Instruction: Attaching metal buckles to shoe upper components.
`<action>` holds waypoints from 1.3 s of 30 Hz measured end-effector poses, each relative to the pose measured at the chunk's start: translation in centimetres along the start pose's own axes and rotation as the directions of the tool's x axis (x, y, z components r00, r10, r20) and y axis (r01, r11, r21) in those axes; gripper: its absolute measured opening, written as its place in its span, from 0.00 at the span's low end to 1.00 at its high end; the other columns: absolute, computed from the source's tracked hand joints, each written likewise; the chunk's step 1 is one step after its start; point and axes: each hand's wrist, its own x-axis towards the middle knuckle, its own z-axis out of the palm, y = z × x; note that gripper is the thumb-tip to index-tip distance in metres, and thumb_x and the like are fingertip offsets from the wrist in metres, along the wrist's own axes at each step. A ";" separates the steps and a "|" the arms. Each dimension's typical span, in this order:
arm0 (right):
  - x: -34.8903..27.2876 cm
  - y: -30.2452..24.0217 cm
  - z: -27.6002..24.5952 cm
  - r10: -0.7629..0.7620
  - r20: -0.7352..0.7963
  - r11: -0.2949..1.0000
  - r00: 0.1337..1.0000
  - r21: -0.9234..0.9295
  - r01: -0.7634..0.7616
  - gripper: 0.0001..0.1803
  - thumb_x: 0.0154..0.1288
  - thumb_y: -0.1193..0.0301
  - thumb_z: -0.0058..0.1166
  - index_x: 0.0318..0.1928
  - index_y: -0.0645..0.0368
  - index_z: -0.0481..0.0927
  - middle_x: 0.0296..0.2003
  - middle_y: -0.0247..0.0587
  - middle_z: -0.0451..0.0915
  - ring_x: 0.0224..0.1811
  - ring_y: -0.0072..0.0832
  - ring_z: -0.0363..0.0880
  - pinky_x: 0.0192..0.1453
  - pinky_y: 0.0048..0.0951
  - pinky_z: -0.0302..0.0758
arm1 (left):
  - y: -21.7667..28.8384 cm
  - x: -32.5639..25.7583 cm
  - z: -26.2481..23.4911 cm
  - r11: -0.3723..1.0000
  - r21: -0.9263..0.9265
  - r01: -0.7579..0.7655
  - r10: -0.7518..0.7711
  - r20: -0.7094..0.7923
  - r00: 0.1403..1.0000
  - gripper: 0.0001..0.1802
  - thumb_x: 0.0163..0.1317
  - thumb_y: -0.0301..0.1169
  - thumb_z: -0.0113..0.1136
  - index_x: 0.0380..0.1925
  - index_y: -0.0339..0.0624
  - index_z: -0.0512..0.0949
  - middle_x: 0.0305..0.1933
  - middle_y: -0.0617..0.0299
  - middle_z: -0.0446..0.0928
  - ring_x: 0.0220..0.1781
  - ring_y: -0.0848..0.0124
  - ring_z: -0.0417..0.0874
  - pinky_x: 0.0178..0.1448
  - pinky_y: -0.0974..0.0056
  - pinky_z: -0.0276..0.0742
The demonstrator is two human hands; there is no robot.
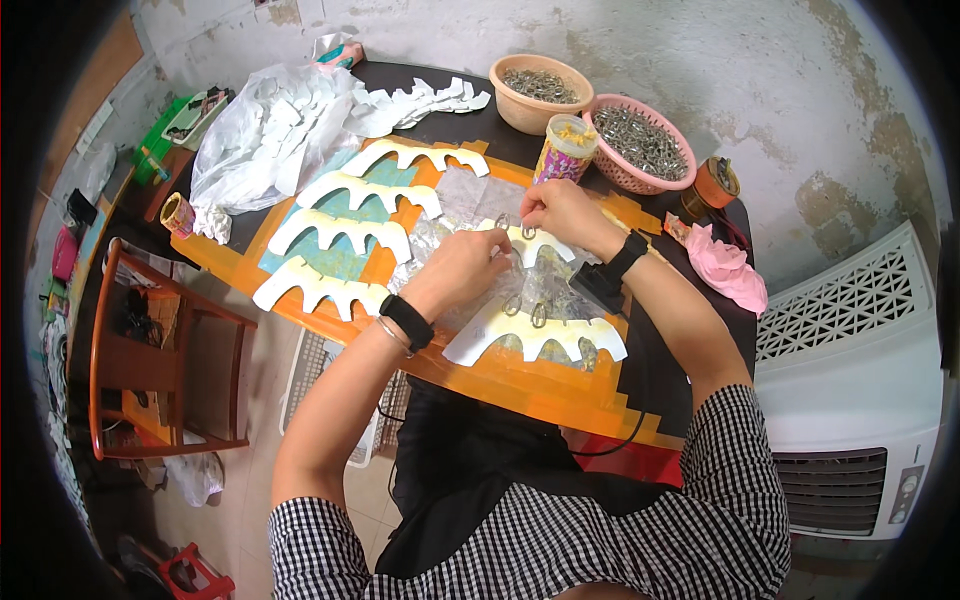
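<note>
My left hand [468, 262] and my right hand [558, 211] meet over a white scalloped card [545, 247] in the middle of the table. Each hand pinches at a small metal ring [528, 232] at the card's top edge. A second white scalloped card [540, 336] with metal rings on it lies just nearer me, on a clear plastic sheet [470, 200]. Both wrists wear black bands.
Several more scalloped cards [345, 235] lie in a row at left on the orange-taped table [520, 385]. A white plastic bag of cut pieces [265, 135], a tan bowl [540, 90] and pink basket [640, 140] of metal rings, a jar [565, 148], pink cloth [728, 268], wooden chair [150, 350], white cooler [860, 400].
</note>
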 end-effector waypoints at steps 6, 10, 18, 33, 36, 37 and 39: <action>-0.1 -0.2 0.3 -0.043 -0.027 0.998 0.999 -0.057 0.041 0.06 0.54 0.76 0.62 0.32 0.67 0.82 0.26 0.49 0.83 0.29 0.35 0.83 0.36 0.32 0.77 | 0.7 1.0 1.2 0.995 0.097 -0.039 0.037 0.018 0.999 0.20 0.59 0.30 0.54 0.53 0.42 0.80 0.34 0.39 0.81 0.39 0.47 0.84 0.47 0.49 0.77; 0.0 0.0 0.7 -0.045 -0.034 0.994 0.998 -0.100 0.042 0.06 0.53 0.76 0.62 0.31 0.67 0.82 0.27 0.50 0.82 0.31 0.39 0.83 0.37 0.36 0.77 | 1.7 1.8 1.3 0.989 0.150 0.003 -0.015 0.077 0.997 0.23 0.57 0.28 0.52 0.54 0.41 0.79 0.34 0.39 0.82 0.40 0.46 0.84 0.49 0.48 0.78; 0.0 0.5 1.2 -0.084 -0.100 0.986 0.991 -0.154 0.068 0.06 0.50 0.73 0.64 0.26 0.64 0.82 0.27 0.52 0.82 0.33 0.46 0.83 0.37 0.43 0.76 | 1.1 2.7 2.1 0.961 0.274 -0.036 0.006 0.110 0.994 0.24 0.53 0.27 0.52 0.52 0.40 0.80 0.32 0.38 0.81 0.39 0.45 0.84 0.49 0.48 0.78; -1.1 -6.7 -2.1 -0.038 -0.041 0.964 0.998 0.260 0.048 0.10 0.61 0.69 0.60 0.38 0.62 0.86 0.28 0.42 0.84 0.28 0.28 0.81 0.36 0.32 0.74 | 1.7 -1.7 -2.2 0.136 -0.966 0.222 -0.219 0.190 0.957 0.20 0.76 0.44 0.48 0.57 0.41 0.70 0.33 0.65 0.77 0.25 0.82 0.71 0.25 0.77 0.63; -0.9 -10.1 -2.0 -0.131 0.165 0.954 0.978 0.289 0.079 0.08 0.65 0.71 0.60 0.39 0.63 0.85 0.29 0.33 0.81 0.32 0.17 0.76 0.37 0.22 0.72 | 1.3 -3.5 -2.5 0.059 -0.986 0.153 -0.247 0.134 0.960 0.21 0.76 0.47 0.45 0.54 0.41 0.71 0.34 0.62 0.77 0.27 0.82 0.71 0.25 0.78 0.63; -0.7 -10.6 -1.6 -0.244 0.208 0.943 0.947 0.278 0.182 0.08 0.64 0.71 0.60 0.39 0.63 0.85 0.29 0.33 0.81 0.31 0.18 0.76 0.37 0.22 0.72 | 1.1 -4.0 -2.7 0.037 -0.992 0.122 -0.247 0.109 0.963 0.22 0.76 0.48 0.44 0.54 0.41 0.71 0.34 0.62 0.77 0.27 0.82 0.71 0.25 0.78 0.64; -0.1 -11.2 -0.6 -0.268 0.214 0.944 0.939 0.254 0.211 0.08 0.62 0.71 0.62 0.38 0.63 0.84 0.30 0.33 0.81 0.31 0.19 0.75 0.36 0.22 0.71 | 0.3 -5.0 -2.6 0.047 -0.994 0.096 -0.275 0.079 0.958 0.24 0.76 0.50 0.43 0.50 0.39 0.72 0.35 0.61 0.78 0.28 0.81 0.71 0.25 0.78 0.65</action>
